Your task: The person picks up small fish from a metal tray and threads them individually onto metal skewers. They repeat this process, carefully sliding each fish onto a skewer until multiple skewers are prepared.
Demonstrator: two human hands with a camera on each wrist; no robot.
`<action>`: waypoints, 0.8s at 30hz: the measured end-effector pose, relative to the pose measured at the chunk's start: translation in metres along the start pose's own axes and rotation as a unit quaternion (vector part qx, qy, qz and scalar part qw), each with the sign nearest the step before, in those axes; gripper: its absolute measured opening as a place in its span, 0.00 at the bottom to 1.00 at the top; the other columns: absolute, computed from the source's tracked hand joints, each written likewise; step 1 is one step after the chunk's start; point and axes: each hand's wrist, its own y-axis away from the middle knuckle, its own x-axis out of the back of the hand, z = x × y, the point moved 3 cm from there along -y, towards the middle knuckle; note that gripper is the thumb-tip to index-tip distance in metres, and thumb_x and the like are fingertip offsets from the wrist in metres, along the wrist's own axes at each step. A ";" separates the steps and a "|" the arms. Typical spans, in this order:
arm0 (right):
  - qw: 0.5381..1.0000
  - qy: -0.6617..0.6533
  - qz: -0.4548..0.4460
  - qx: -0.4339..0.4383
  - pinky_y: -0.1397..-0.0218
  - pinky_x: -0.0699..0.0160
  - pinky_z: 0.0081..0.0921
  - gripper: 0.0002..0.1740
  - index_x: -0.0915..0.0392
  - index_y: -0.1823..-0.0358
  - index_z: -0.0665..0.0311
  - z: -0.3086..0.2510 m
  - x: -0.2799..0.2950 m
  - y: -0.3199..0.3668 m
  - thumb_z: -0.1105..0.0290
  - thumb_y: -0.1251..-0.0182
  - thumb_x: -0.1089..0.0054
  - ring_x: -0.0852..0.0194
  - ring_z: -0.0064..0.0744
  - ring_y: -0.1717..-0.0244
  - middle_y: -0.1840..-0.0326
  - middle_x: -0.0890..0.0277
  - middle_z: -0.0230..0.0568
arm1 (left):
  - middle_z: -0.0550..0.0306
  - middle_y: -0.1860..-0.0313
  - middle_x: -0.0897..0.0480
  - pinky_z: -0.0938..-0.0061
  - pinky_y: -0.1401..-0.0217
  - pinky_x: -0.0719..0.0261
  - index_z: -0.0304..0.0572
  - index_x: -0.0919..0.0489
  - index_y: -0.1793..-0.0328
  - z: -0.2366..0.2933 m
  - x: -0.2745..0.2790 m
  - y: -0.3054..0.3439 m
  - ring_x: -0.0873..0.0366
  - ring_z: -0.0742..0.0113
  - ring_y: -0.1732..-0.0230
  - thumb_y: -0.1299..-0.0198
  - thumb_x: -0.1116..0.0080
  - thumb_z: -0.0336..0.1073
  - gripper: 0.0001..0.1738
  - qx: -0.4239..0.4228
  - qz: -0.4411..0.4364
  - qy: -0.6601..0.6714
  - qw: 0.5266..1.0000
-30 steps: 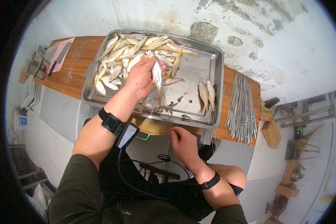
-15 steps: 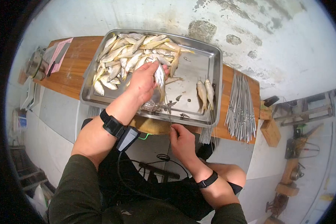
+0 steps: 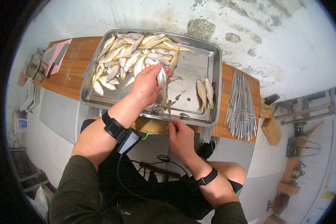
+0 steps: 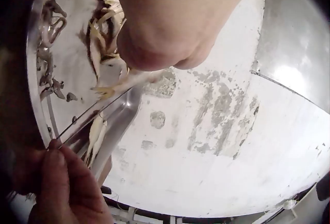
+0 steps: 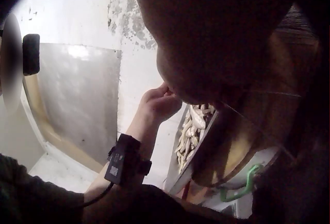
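- Left hand [image 3: 147, 85] grips one fish [image 3: 162, 80] over tray [image 3: 218, 67].
- Right hand [image 3: 182, 139], nearer the body, pinches a thin wire [image 4: 78, 121].
- Fish pile [image 3: 130, 59] just beyond left hand.

Your left hand [image 3: 147, 83] points toward one o'clock, its fingers bent and thumb on top. Your right hand [image 3: 182, 137] points toward eleven o'clock, thumb and forefinger pinching.
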 end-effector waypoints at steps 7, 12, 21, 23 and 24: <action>1.000 0.009 -0.021 0.012 0.68 0.23 0.25 0.10 0.23 0.57 0.70 -0.009 0.004 -0.004 0.72 0.33 0.46 0.21 0.29 0.75 0.74 0.20 0.42 | 0.52 0.56 0.19 0.67 0.51 0.18 0.34 0.26 0.50 0.007 0.000 -0.001 0.19 0.61 0.55 0.31 0.51 0.39 0.14 0.001 0.000 0.002 1.000; 0.998 0.038 -0.012 0.049 0.67 0.23 0.25 0.09 0.22 0.57 0.70 -0.011 0.006 -0.005 0.72 0.33 0.47 0.21 0.29 0.75 0.74 0.20 0.42 | 0.50 0.56 0.19 0.67 0.51 0.19 0.34 0.26 0.51 0.005 0.003 -0.002 0.19 0.62 0.55 0.32 0.50 0.39 0.14 0.006 -0.001 0.016 1.000; 1.000 -0.001 -0.009 0.010 0.68 0.24 0.23 0.09 0.22 0.58 0.70 -0.008 0.008 -0.015 0.71 0.32 0.48 0.21 0.25 0.75 0.74 0.20 0.40 | 0.52 0.56 0.19 0.66 0.50 0.20 0.36 0.25 0.52 -0.007 -0.003 0.007 0.20 0.61 0.53 0.31 0.51 0.39 0.13 0.035 -0.008 -0.035 0.999; 0.997 -0.005 -0.051 -0.060 0.55 0.23 0.41 0.10 0.22 0.59 0.69 -0.013 0.009 -0.012 0.70 0.36 0.46 0.22 0.56 0.59 0.62 0.21 0.56 | 0.52 0.57 0.19 0.66 0.50 0.19 0.36 0.25 0.52 -0.007 0.000 0.005 0.19 0.61 0.54 0.31 0.51 0.39 0.13 0.026 -0.009 -0.050 0.998; 0.997 -0.005 -0.052 -0.060 0.55 0.23 0.41 0.10 0.22 0.59 0.69 -0.009 0.006 -0.010 0.70 0.36 0.46 0.22 0.56 0.59 0.62 0.21 0.56 | 0.52 0.57 0.19 0.66 0.50 0.19 0.36 0.25 0.52 -0.006 0.001 0.004 0.19 0.61 0.54 0.31 0.51 0.39 0.13 0.026 -0.007 -0.049 0.998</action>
